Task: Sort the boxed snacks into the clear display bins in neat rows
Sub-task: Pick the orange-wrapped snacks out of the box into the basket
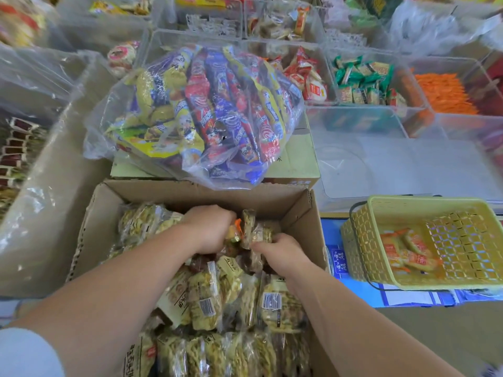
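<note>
Head view, every entry placed against the cardboard box [299, 213].

Left of the box: a plastic-lined carton [54, 186] stood alongside.

Inside the box: wrapped snack packets [206, 300] lay heaped and filled it.

The left hand [209, 229] was at the box's far middle, fingers curled round an upright bunch of packets. The right hand [280, 251] was just beside it, fingers curled into the same bunch, tips hidden.

Behind the box: a clear bag [201, 112] of red, blue and yellow snacks lay on a closed carton [296, 159].

Right of the box: a yellow basket [362, 232] held a few orange packets.

Behind and right of the box: clear display bins [381, 159], the far ones holding red, green and orange packets.
</note>
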A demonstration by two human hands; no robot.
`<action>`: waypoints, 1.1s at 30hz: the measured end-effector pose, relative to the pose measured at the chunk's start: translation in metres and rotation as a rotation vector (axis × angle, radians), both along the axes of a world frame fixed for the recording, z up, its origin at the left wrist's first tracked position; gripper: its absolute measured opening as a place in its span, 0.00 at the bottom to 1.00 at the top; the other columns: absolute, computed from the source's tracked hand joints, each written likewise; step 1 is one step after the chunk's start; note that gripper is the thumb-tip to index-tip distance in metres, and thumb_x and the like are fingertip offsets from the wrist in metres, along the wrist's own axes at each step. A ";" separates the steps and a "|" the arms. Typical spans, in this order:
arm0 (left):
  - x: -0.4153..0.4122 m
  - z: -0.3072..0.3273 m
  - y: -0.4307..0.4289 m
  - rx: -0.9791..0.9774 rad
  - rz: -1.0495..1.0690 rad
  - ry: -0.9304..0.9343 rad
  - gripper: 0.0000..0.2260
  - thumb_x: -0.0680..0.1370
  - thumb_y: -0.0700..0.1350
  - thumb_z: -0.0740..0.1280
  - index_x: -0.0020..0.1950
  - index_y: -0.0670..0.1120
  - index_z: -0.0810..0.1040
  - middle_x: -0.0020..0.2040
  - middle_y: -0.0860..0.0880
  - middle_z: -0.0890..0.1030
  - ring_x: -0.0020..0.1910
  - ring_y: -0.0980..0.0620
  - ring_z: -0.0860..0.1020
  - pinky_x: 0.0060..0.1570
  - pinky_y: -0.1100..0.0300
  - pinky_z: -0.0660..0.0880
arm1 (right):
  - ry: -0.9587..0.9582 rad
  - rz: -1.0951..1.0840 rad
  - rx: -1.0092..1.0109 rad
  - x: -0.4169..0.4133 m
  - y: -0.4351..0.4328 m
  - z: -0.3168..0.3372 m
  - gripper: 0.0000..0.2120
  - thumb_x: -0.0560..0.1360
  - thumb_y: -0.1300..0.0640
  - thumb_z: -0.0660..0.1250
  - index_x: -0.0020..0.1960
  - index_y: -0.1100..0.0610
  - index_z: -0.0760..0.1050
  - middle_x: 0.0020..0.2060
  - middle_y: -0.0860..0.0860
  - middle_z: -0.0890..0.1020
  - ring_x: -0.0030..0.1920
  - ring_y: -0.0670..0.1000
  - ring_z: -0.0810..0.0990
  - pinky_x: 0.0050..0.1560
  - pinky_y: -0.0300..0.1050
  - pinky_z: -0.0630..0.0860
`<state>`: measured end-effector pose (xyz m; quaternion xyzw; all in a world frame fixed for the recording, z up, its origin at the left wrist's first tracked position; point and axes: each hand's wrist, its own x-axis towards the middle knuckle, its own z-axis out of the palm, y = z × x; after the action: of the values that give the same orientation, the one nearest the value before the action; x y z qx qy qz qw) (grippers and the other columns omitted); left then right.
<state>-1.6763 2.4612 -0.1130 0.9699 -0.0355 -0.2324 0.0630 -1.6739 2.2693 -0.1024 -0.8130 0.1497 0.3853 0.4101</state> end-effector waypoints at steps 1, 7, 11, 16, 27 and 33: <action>-0.002 0.006 0.003 0.021 0.002 -0.055 0.13 0.70 0.45 0.72 0.54 0.53 0.76 0.43 0.51 0.79 0.46 0.43 0.81 0.38 0.55 0.72 | 0.006 0.009 -0.002 0.002 0.001 -0.002 0.36 0.70 0.45 0.75 0.73 0.57 0.68 0.54 0.51 0.75 0.51 0.52 0.76 0.49 0.47 0.74; -0.015 0.026 0.022 0.139 0.053 -0.213 0.14 0.71 0.41 0.69 0.54 0.52 0.73 0.34 0.54 0.68 0.35 0.46 0.72 0.33 0.54 0.67 | 0.125 -0.003 0.095 0.003 0.021 -0.010 0.30 0.73 0.43 0.67 0.70 0.54 0.69 0.58 0.54 0.77 0.57 0.55 0.76 0.57 0.50 0.74; -0.035 0.029 0.043 0.127 0.160 -0.023 0.16 0.71 0.43 0.69 0.57 0.51 0.76 0.45 0.51 0.79 0.45 0.44 0.79 0.40 0.54 0.73 | 0.182 -0.157 0.167 0.004 0.027 -0.015 0.14 0.77 0.51 0.62 0.54 0.59 0.80 0.43 0.58 0.81 0.40 0.57 0.79 0.45 0.49 0.77; -0.055 0.024 0.042 0.131 0.169 0.042 0.18 0.72 0.46 0.69 0.61 0.55 0.76 0.55 0.49 0.83 0.53 0.43 0.82 0.43 0.54 0.74 | 0.079 0.054 0.130 0.007 0.036 -0.025 0.09 0.79 0.65 0.65 0.53 0.55 0.81 0.53 0.61 0.84 0.50 0.60 0.82 0.55 0.57 0.79; -0.065 0.024 0.034 0.182 0.312 -0.121 0.16 0.70 0.46 0.72 0.55 0.54 0.74 0.46 0.51 0.81 0.46 0.46 0.82 0.38 0.55 0.72 | 0.336 -0.058 0.247 0.022 0.046 -0.046 0.26 0.71 0.27 0.65 0.53 0.47 0.83 0.50 0.51 0.85 0.54 0.55 0.81 0.64 0.52 0.75; -0.080 0.056 0.044 -0.123 0.619 -0.341 0.24 0.67 0.52 0.78 0.61 0.57 0.75 0.45 0.53 0.82 0.46 0.45 0.81 0.42 0.55 0.76 | 0.423 -0.312 0.541 0.032 0.053 -0.049 0.25 0.81 0.39 0.58 0.53 0.55 0.86 0.51 0.58 0.87 0.49 0.58 0.86 0.55 0.51 0.78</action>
<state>-1.7561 2.5055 -0.0566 0.9539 0.2360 -0.0345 0.1820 -1.6414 2.3226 -0.1511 -0.5452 0.2460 0.5031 0.6238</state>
